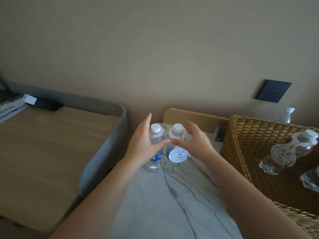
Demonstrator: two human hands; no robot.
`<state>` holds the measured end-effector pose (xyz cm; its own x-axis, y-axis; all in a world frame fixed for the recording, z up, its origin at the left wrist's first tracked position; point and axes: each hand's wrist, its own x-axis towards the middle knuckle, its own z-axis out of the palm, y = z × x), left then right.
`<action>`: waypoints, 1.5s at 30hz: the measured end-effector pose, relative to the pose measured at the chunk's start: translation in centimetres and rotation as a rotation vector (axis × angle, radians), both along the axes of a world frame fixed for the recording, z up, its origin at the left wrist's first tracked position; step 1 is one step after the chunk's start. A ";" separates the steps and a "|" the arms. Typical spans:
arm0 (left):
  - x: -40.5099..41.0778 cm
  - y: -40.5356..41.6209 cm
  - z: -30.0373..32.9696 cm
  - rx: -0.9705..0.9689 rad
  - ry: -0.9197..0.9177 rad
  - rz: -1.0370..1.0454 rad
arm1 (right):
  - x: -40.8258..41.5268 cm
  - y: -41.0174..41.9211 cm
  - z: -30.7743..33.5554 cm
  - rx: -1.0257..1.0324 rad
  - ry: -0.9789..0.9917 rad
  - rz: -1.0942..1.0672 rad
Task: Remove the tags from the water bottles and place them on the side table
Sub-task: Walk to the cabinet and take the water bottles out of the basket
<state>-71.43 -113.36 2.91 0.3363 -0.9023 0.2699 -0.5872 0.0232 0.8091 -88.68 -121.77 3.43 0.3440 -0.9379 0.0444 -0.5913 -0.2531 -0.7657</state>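
Two clear water bottles with white caps stand side by side on the white marble side table (172,204). The left bottle (154,161) has a blue label and a white paper tag around its neck. The right bottle (174,163) wears a round white tag (179,153) hanging down its front. My left hand (145,145) cups the left bottle from the left, fingers spread, thumb across it. My right hand (193,140) curves around the right bottle's neck, fingers apart. The two thumb tips nearly meet between the bottles. Whether either hand grips is unclear.
A wicker basket (241,135) at the right holds more tagged bottles (286,150). Another bottle (287,114) stands behind it by a dark wall socket (272,91). A wooden desk with a grey raised rim (110,135) lies to the left. A small dark device (220,133) sits at the table's back.
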 end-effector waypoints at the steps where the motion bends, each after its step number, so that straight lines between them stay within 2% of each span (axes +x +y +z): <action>1: -0.4 0.1 0.5 -0.033 -0.023 0.003 | -0.5 0.2 0.5 -0.022 0.006 -0.006; 6: -3.4 -0.2 3.0 -0.155 -0.158 -0.032 | -3.8 1.7 2.4 -0.163 0.031 -0.067; 18: -18.9 -5.1 5.0 -0.198 -0.359 -0.306 | -21.6 4.3 4.2 -0.201 -0.001 -0.419; 23: -27.6 -7.9 4.6 -0.144 -0.409 -0.386 | -30.7 3.5 4.1 -0.179 -0.006 -0.518; 28: -34.5 -10.9 3.5 -0.022 -0.478 -0.359 | -39.3 0.9 3.6 -0.121 -0.019 -0.626; 31: -36.9 -12.6 2.9 0.068 -0.482 -0.300 | -43.1 -1.3 3.2 -0.115 0.003 -0.664; 34: -38.5 -13.9 2.2 0.139 -0.468 -0.223 | -45.1 -3.7 2.8 -0.049 0.057 -0.614; 39: -40.1 -15.7 0.8 0.225 -0.347 -0.165 | -45.5 -6.8 1.3 0.045 0.072 -0.518; 45: -40.7 -17.5 -0.2 0.278 -0.253 -0.155 | -44.8 -8.9 0.1 0.097 0.060 -0.510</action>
